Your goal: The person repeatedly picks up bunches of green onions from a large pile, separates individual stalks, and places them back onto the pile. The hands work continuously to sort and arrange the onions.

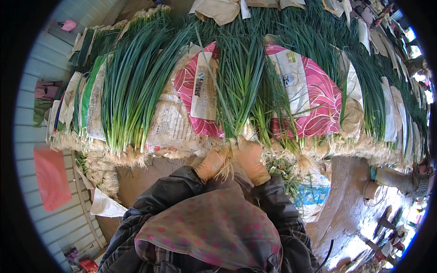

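In front of my chest, my left hand (214, 163) and my right hand (252, 160) are side by side, almost touching. Both are closed around the white lower ends of a few green onions (240, 99), whose leaves point away from me. Pale stringy roots (227, 169) hang below my left hand. Just right of my hands, more loose green onions (264, 124) lie with their leaves spread. One root clump (303, 163) sticks out past the pile's near edge. My fingertips are partly hidden by the stems.
Left lies a thick bundle of green onions (131, 99) beside a printed sack (170, 119). Pink patterned sacking (322, 99) covers part of the pile. A white-and-blue sack (312, 191) with green scraps stands below right. Another person (406, 182) is at the far right. A metal wall (51, 129) runs along the left.
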Motion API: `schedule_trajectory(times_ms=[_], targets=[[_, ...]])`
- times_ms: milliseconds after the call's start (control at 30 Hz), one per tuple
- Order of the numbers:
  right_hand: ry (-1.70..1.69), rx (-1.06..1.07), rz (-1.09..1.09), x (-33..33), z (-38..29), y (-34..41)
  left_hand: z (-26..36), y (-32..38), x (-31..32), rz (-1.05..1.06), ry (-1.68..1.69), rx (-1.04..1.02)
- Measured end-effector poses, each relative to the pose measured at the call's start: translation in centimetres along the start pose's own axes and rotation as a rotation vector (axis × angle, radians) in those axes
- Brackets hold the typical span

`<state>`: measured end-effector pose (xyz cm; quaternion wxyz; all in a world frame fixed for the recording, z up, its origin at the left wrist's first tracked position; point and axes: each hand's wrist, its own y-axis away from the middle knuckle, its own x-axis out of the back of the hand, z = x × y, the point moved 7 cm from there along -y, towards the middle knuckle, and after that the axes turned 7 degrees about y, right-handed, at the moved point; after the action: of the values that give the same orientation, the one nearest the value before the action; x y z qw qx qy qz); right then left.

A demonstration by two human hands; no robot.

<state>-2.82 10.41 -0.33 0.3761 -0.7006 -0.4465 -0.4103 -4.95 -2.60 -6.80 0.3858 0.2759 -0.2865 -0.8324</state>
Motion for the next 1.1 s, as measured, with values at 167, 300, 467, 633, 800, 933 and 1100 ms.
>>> schedule_trajectory(times_ms=[167, 300, 467, 633, 800, 933, 1100], targets=[[-0.756, -0.221, -0.354, -0.2, -0.2, 2.6, 1.1, -1.2, -0.2, -0.095, -0.831, -0.672], [-1.23, -0.165, -0.237, 4.3, 2.9, 4.9, -0.4, -3.8, 2.8, 0.093, 0.371, -0.313], [-1.703, -0.602, 0.567, 9.3, 13.2, 4.8, 2.5, -1.3, 1.3, -0.072, 0.604, -0.008], [-0.981, -0.456, -0.058, 4.5, 9.8, 2.0, 4.8, 2.2, -2.8, -0.227, 0.881, 0.086], [-0.908, -0.367, 0.017, -3.3, 6.3, -2.2, 1.7, 2.8, -3.5, -0.157, 0.48, 0.301], [-1.326, -0.892, -0.075, -7.1, 5.1, -0.3, 0.4, 1.4, -0.6, -0.028, 0.484, 0.129], [-1.221, -0.806, -0.183, -2.8, 3.0, 5.7, -0.4, -0.9, 1.9, 0.011, 0.487, -0.047]])
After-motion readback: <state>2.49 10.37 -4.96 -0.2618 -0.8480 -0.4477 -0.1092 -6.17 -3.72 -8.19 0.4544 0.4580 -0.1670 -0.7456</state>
